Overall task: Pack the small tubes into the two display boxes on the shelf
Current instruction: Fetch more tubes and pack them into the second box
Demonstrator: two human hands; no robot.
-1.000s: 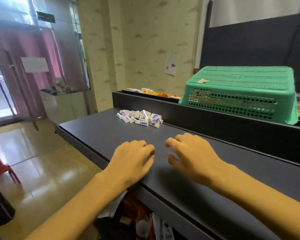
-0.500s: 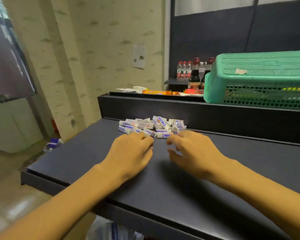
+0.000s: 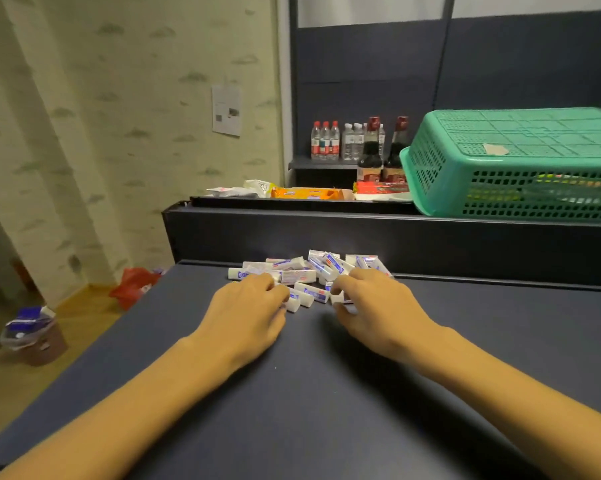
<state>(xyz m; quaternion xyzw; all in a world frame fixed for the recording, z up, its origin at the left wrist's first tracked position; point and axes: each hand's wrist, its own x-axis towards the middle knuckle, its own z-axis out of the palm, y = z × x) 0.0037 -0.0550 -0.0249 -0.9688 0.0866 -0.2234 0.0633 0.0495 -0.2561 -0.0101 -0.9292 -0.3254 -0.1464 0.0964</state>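
Tubes are the worry: the small white plastic tubes with blue and red print [image 3: 306, 275] are lying in a loose heap on the dark matte desk [image 3: 327, 393], tight against the raised black ledge behind it, and you are reaching into both flanks at once. Your left hand [image 3: 247, 317] is resting on the heap's left edge with its fingers curled over the nearest tubes, though I cannot tell whether it is actually gripping any. Your right hand [image 3: 375, 310] is pinching one tube between thumb and forefinger at the right edge. Round tubes are likely to roll when you are raking them, and strays heading left could be dropping off the desk's open end to the floor. Grabbing too many at once is risking a spill. No display boxes are showing, so you could be carrying a fistful with nowhere ready; the overturned green plastic mesh basket [image 3: 514, 168] is blocking part of the upper shelf.
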